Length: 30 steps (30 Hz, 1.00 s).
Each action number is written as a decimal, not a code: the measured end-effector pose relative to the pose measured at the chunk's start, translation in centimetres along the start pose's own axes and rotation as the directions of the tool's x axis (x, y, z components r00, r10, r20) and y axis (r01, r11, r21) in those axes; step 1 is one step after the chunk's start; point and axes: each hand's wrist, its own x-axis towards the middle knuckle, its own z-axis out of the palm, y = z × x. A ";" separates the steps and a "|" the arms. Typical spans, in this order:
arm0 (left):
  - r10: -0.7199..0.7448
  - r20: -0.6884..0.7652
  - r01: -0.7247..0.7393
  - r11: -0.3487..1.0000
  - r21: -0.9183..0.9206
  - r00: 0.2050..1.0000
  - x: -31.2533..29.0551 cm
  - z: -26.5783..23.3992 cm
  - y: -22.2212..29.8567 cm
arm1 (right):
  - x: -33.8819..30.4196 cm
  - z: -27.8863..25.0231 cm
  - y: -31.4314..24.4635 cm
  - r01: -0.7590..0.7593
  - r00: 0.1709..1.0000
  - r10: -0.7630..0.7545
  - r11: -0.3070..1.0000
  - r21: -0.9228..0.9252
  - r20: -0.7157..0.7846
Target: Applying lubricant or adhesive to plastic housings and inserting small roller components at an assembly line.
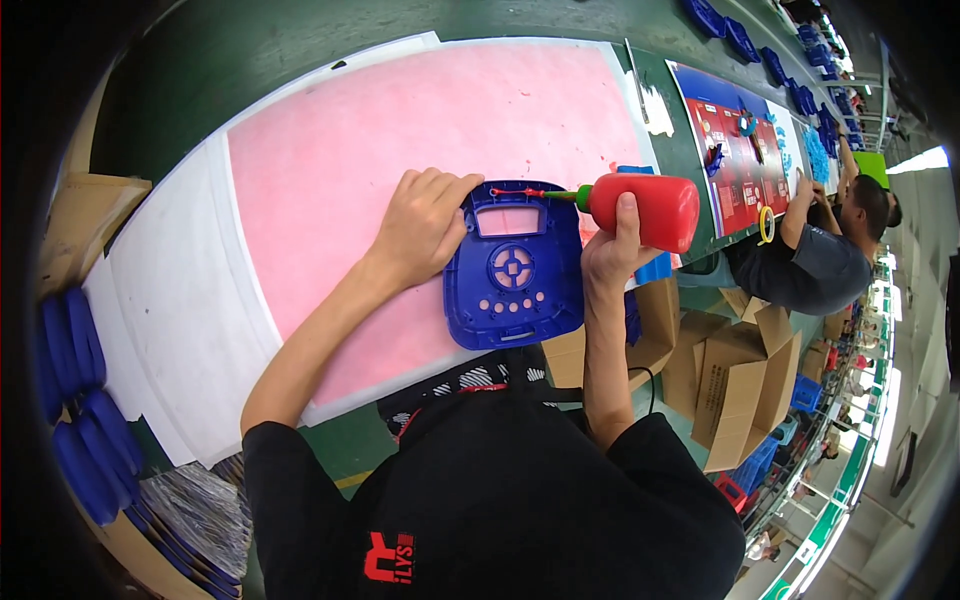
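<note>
Stacked blue parts (75,345) sit at your far left, the pink sheet (400,120) spreads next, and here's your left hand (420,222), its grip curled over the upper-left corner of the blue shell (553,268), right in front of you. Over the shell's top edge the green nozzle (583,198) points left (a slender tip, that one), and your right hand (612,255) has its grip wrapped around the red bottle (660,212), with a co-worker (812,265) farther right.
</note>
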 end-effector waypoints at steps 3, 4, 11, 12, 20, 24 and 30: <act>0.000 0.006 0.000 1.000 -0.008 1.000 0.3 0.1 0.1 | 0.2 -0.2 0.1 -0.008 0.999 0.004 0.993 -0.117 -0.032; 0.000 0.001 0.000 1.000 -0.006 1.000 0.4 0.2 0.2 | 0.3 0.0 0.2 -0.084 0.996 0.083 0.992 -0.091 -0.014; 0.013 0.000 -0.013 1.000 -0.005 1.000 -0.1 -0.1 0.0 | 4.5 -1.1 0.6 -0.565 0.789 0.614 0.746 0.352 -0.035; 0.004 0.002 -0.004 1.000 -0.002 1.000 -0.1 0.0 0.0 | 5.7 -1.5 0.1 -0.548 0.799 0.599 0.759 0.352 -0.048; 0.011 0.002 -0.011 1.000 -0.015 1.000 0.5 0.0 0.7 | 18.3 -2.6 0.5 0.096 0.726 0.577 0.452 -0.887 0.373; -0.004 -0.005 0.004 1.000 -0.005 1.000 0.3 -0.3 0.7 | 22.1 -2.5 2.5 0.087 0.623 0.765 0.141 -0.986 0.164; -0.004 0.003 0.004 1.000 -0.022 1.000 0.7 -0.2 0.9 | 31.8 -14.1 3.7 0.822 0.570 0.380 -0.280 -0.497 0.729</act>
